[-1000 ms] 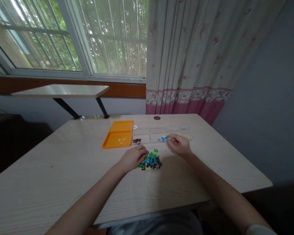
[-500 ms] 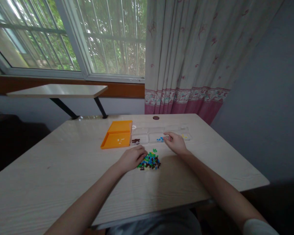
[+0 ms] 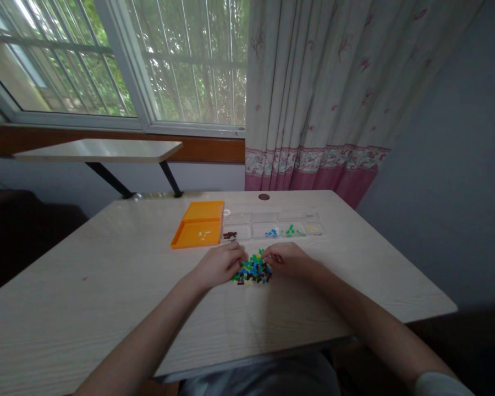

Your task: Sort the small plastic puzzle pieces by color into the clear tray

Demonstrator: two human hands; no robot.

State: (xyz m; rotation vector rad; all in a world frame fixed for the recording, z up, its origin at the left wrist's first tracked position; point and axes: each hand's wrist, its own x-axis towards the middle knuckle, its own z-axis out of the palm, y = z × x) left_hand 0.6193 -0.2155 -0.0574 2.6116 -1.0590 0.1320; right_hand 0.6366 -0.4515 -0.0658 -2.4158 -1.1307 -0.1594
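Note:
A heap of small plastic building pieces (image 3: 254, 271) in green, blue, dark brown and yellow lies on the table in front of me. My left hand (image 3: 219, 265) rests at the heap's left side, its fingers curled together over the edge; whatever they hold is hidden. On the opposite side, my right hand (image 3: 291, 259) reaches into the upper right of the heap with thumb and fingers drawn together. Anything between those fingertips is too small to make out. Just behind the heap stands a clear compartment tray (image 3: 247, 237) with brown pieces (image 3: 230, 235), blue pieces (image 3: 271, 233), green pieces (image 3: 291, 230) and yellow pieces (image 3: 312, 228) in separate sections.
An open orange case (image 3: 175, 242) holding several white pieces (image 3: 204, 235) sits left of the tray. A raised shelf (image 3: 103, 151) on dark legs stands at the table's back left. Behind are a window and a curtain (image 3: 313, 99). The table's near edge is close to my body.
My right hand has come back from over the clear tray to the heap, uncovering the green pieces in their section. My left hand has stayed beside the heap.

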